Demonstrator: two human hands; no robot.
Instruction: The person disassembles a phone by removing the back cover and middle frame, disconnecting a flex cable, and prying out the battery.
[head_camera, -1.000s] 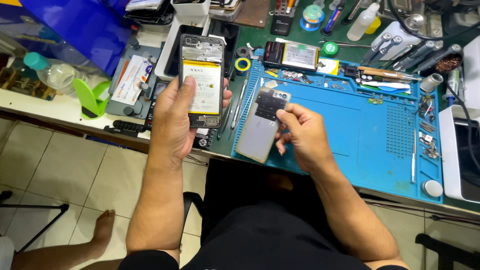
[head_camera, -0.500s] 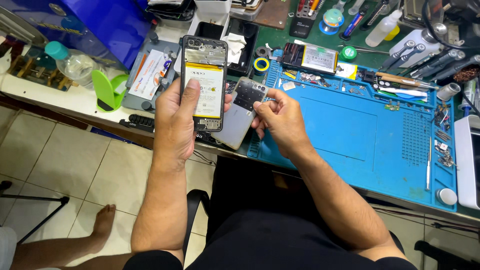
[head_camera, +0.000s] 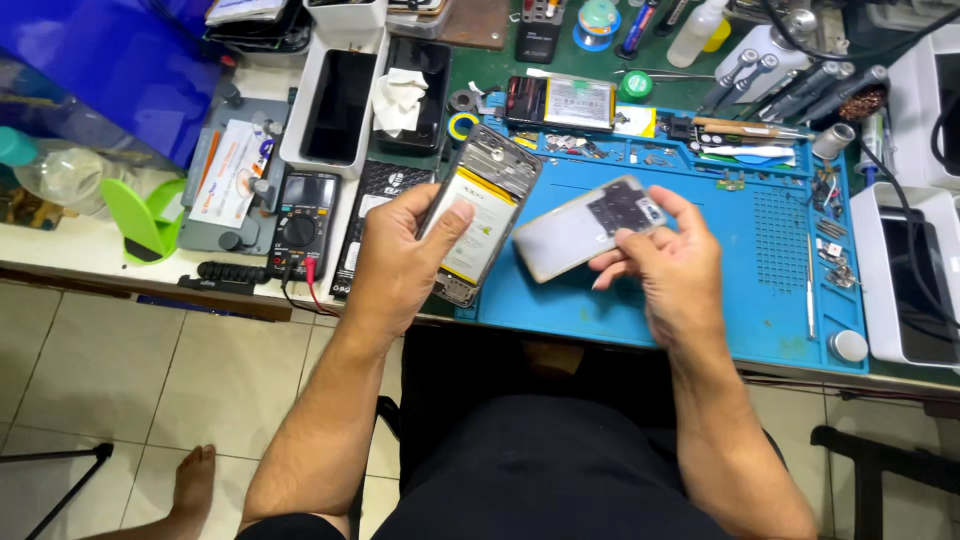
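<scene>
The opened phone (head_camera: 478, 213), back cover removed, showed a white and yellow battery below a grey metal frame. It was held tilted, top end up and to the right, above the near left edge of the blue mat. The detached back cover (head_camera: 582, 229), pale grey with a dark camera section, was held slantwise just right of it.

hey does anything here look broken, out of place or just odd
The phone in the left hand is open, with its battery and boards bare. Its back cover is off, in the right hand. Loose small parts lie scattered along the blue mat's right edge. No cracks or spills show.
</scene>
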